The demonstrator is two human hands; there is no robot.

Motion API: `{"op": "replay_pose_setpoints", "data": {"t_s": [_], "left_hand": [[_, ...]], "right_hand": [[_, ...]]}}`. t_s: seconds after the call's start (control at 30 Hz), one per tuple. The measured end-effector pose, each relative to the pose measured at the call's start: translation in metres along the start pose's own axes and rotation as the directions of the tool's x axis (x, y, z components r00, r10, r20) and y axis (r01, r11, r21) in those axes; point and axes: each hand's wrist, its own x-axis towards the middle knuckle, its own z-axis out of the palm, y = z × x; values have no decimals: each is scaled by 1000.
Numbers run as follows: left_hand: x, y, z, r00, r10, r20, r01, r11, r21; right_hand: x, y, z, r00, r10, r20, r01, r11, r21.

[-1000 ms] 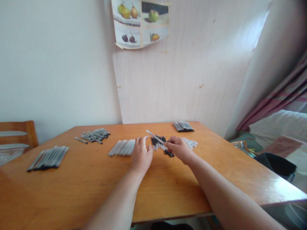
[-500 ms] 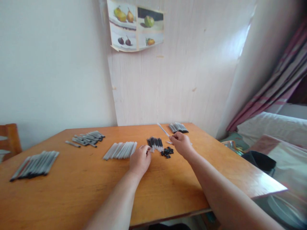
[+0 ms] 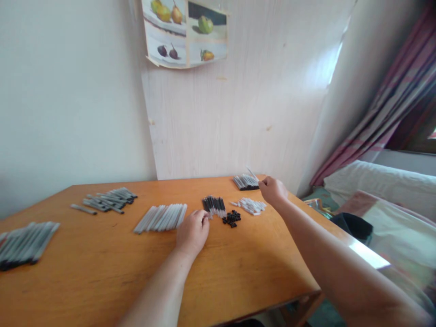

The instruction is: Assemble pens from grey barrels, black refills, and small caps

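Observation:
My right hand (image 3: 273,190) is closed on a slim whitish pen tube (image 3: 252,172), which points up and away to the left. It is over the table's far right, beside a row of clear pens with black ends (image 3: 245,182). My left hand (image 3: 193,230) rests on the table with its fingers pinched together; what they hold, if anything, is hidden. Just beyond those fingers lie black pen refills with clear tips (image 3: 214,205). To the left is a row of whitish pen tubes (image 3: 161,218). Small black plugs (image 3: 232,219) and small white pieces (image 3: 252,206) form two piles.
On the wooden table (image 3: 245,272), a loose heap of pens (image 3: 111,200) lies at the left back and another row of pens (image 3: 27,244) at the left edge. Behind stands a wall with a fruit picture (image 3: 185,34). A black bin (image 3: 352,227) is off the right side.
My right hand has moved right and farther back with the pen tube, uncovering the white pieces. My left hand stays by the refills. The view has turned slightly to the right.

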Motion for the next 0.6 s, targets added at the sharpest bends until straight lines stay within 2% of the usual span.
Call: {"op": "replay_pose_setpoints", "data": {"t_s": [0.3,0.6], "left_hand": [[0,0,-1,1000,-16,15,16,1000,-21],[-1,-2,1,1000,-25,14,26,999,-42]], "right_hand": [[22,1,41,993,-4,114,23,986,-163],[42,-13,60,990,-28,142,53,982,-182]]}}
